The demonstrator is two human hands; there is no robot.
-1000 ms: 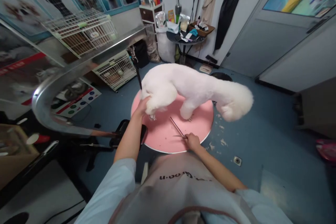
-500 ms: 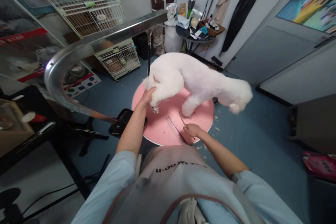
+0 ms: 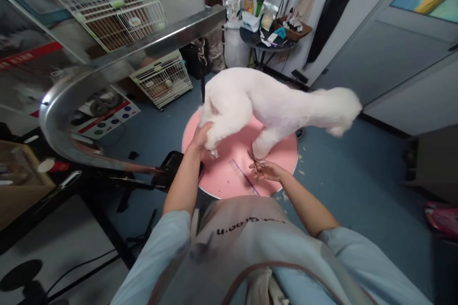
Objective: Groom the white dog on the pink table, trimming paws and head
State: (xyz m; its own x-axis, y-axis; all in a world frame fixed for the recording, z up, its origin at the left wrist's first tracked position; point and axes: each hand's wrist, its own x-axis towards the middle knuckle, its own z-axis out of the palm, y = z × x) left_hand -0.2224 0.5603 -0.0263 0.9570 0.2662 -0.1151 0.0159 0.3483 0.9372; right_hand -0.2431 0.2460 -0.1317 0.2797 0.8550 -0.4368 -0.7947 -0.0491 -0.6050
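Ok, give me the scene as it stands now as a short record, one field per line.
Animal: white dog, standing, its head past the table's edge at picture right
Surface: round pink table
Left hand: against the dog's hind leg, fingers partly hidden
Right hand: holding scissors near a front leg
Loose tool: comb with a purple spine, lying on the table
Fixture: curved metal bar at picture left
Background: wire cages, small dark table bearing supplies
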